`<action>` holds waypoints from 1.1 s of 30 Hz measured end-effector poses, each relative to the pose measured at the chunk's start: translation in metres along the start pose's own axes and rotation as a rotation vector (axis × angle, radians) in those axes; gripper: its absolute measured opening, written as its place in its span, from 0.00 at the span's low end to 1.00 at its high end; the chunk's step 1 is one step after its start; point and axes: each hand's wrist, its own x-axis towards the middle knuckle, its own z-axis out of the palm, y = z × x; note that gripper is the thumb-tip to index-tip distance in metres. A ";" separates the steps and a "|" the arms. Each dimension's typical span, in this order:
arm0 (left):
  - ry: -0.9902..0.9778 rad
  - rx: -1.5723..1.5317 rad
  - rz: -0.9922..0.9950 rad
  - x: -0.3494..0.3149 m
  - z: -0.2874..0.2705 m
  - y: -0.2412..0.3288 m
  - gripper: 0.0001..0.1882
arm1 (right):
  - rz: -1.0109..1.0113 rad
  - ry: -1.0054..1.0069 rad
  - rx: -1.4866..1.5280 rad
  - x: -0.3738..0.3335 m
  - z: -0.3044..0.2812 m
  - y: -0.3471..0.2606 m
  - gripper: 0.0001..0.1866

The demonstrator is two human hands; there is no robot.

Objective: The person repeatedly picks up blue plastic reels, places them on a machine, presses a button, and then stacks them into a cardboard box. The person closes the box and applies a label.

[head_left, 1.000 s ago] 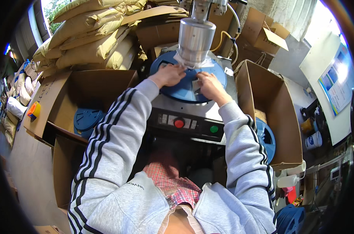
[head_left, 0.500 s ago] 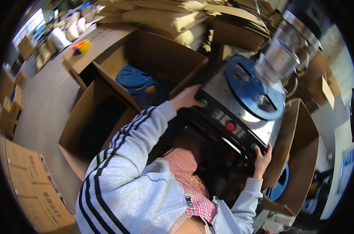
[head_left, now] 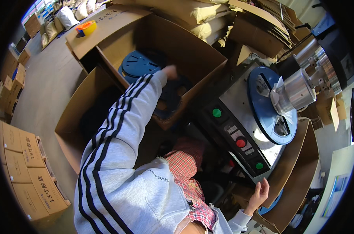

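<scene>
Nearby, carton wall [head_left: 205, 82] between blue discs [head_left: 139, 63] and machine [head_left: 239, 89]

Standing near, I see a pale grey jacket [head_left: 145, 197] open in front, three black stripes [head_left: 90, 183] down its left sleeve [head_left: 120, 134], small dark lettering [head_left: 160, 176] on the chest, red checked cloth [head_left: 183, 160] beneath; left hand [head_left: 170, 72] and right hand [head_left: 258, 195] ungloved.

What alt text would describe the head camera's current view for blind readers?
A blurred left hand reaches over an open brown cardboard box holding round blue slotted discs. The empty right hand is near a black control panel with a round red button, and a blue windowed disc lies beneath a silver metal cylinder.
</scene>
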 end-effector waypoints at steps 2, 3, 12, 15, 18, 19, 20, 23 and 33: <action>-0.267 0.180 -0.048 0.012 0.047 -0.014 0.23 | 0.044 -0.046 0.012 -0.009 0.006 -0.005 0.16; -0.338 0.223 -0.083 0.014 0.063 -0.018 0.23 | 0.058 -0.073 0.005 -0.011 0.005 -0.008 0.17; -0.433 0.429 -0.030 -0.001 0.135 -0.035 0.32 | 0.281 -0.006 -0.100 -0.048 -0.041 -0.009 0.18; -0.379 0.212 -0.066 0.020 0.148 -0.105 0.38 | 0.225 -0.099 -0.012 -0.028 -0.023 0.004 0.17; -0.334 0.207 -0.037 0.006 0.055 0.004 0.47 | 0.240 -0.095 -0.115 -0.041 -0.023 -0.016 0.17; -0.317 0.015 -0.046 0.012 0.041 -0.010 0.49 | 0.215 -0.141 -0.118 -0.033 -0.019 -0.017 0.16; -0.293 -0.177 -0.051 0.027 0.024 -0.026 0.52 | 0.197 -0.170 -0.069 -0.027 -0.016 -0.017 0.16; -0.182 -0.238 -0.118 0.003 -0.064 0.039 0.56 | 0.061 -0.152 -0.110 -0.027 -0.016 -0.024 0.14; 0.450 0.500 -0.018 -0.121 -0.199 0.107 0.49 | -0.173 -0.098 -0.163 0.004 -0.077 -0.060 0.13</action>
